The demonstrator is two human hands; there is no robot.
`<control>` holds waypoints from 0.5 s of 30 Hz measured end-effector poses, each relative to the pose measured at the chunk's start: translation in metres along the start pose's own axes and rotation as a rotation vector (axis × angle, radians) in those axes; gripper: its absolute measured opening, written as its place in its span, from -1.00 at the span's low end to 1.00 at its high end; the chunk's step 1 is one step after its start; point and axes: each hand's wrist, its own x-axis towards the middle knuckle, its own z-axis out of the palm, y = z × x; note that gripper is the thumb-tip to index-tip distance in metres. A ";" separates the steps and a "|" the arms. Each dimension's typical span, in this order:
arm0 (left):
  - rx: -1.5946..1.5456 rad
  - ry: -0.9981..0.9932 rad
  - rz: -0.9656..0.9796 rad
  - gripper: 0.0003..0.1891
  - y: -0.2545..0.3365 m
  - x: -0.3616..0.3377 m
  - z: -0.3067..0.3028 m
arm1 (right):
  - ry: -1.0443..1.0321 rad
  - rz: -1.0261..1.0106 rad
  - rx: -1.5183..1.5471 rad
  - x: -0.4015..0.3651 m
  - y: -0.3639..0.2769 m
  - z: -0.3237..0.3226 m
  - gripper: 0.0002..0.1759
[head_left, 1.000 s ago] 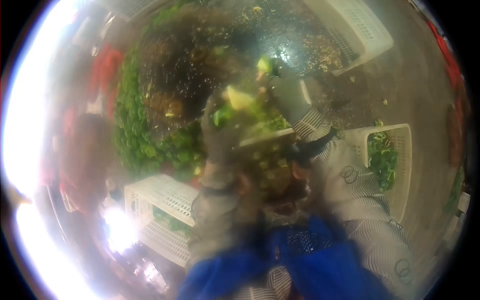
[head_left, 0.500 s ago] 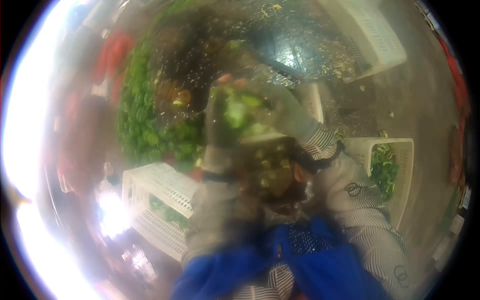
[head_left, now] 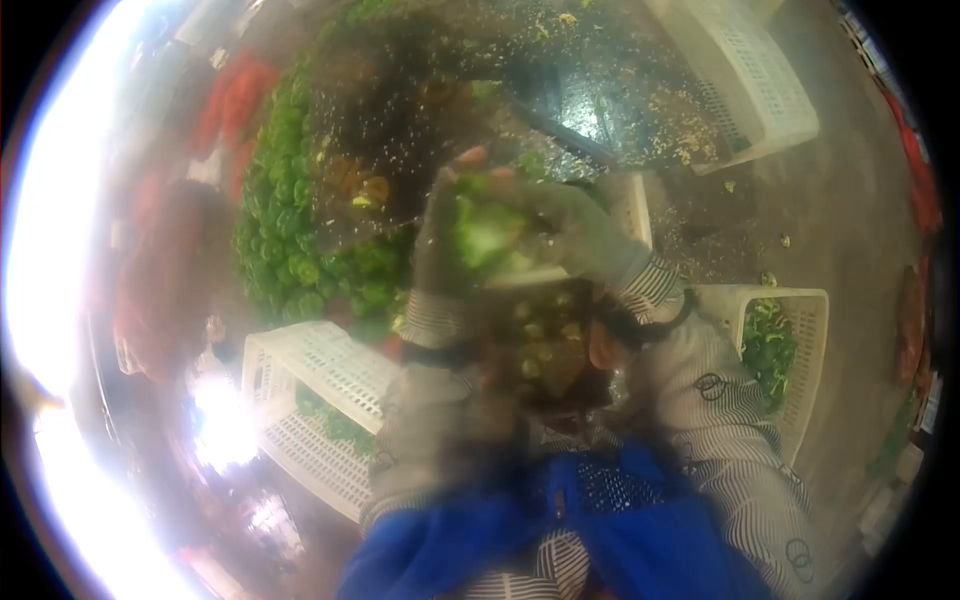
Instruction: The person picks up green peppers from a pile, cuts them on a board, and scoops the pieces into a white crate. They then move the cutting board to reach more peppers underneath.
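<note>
A bright green vegetable, pale in parts and blurred, is held between my two gloved hands above a work surface strewn with pale specks. It looks like a green pepper. My left hand closes around its left side, with bare fingertips showing at the top. From the right, my right hand curls over the vegetable; its fingers are partly hidden, so any tool there cannot be made out. Just beneath the hands, a dark container holds green and yellowish pieces. A heap of green peppers lies to the left.
White perforated crates stand at the lower left, right and upper right; the lower two hold green scraps. Orange-brown pieces sit beyond my left hand. Someone in red is at the far left.
My right hand has shifted slightly left over the vegetable, its fingers lying closer to my left hand. The view has moved slightly. My left hand keeps its hold.
</note>
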 end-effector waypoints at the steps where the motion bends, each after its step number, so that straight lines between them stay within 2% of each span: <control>1: -0.080 -0.008 -0.181 -0.41 0.019 -0.002 0.007 | -0.065 0.065 0.023 -0.002 0.000 0.000 -0.32; 2: -0.162 -0.015 -0.364 -0.41 0.030 -0.005 0.008 | -0.069 0.073 0.026 -0.002 -0.004 -0.001 -0.32; 3: -0.168 -0.008 -0.374 -0.41 0.027 -0.008 0.002 | -0.116 0.105 -0.089 -0.002 -0.013 -0.002 -0.30; 5: 0.878 -0.319 0.490 -0.47 0.013 -0.005 -0.018 | -0.168 0.148 -0.199 -0.001 -0.011 0.002 -0.28; 6: 0.445 -0.253 -0.172 -0.07 0.012 0.004 -0.025 | -0.189 0.137 -0.321 0.001 -0.004 0.006 -0.27; 7: 0.444 -0.250 -0.179 -0.07 0.009 0.005 -0.028 | -0.209 0.122 -0.443 0.002 -0.001 0.009 -0.25; 8: 0.717 -0.333 0.147 -0.11 0.007 0.006 -0.031 | -0.210 0.126 -0.440 0.001 -0.001 0.009 -0.25; 9: 0.978 -0.409 0.485 -0.14 0.011 0.006 -0.028 | -0.222 0.230 -0.408 0.004 -0.013 0.006 -0.26; 10: 0.975 -0.410 0.478 -0.14 0.011 0.004 -0.026 | -0.234 0.335 -0.374 0.005 -0.019 0.005 -0.27; 12: 0.842 -0.412 0.280 -0.30 0.014 -0.004 -0.019 | -0.269 0.364 -0.423 0.004 -0.013 0.008 -0.31; 13: 0.840 -0.411 0.276 -0.30 0.018 -0.005 -0.014 | -0.303 0.387 -0.473 0.004 -0.009 0.010 -0.36; 15: 0.643 -0.343 -0.149 -0.44 0.028 -0.007 -0.005 | -0.276 0.351 -0.487 -0.001 -0.005 0.018 -0.42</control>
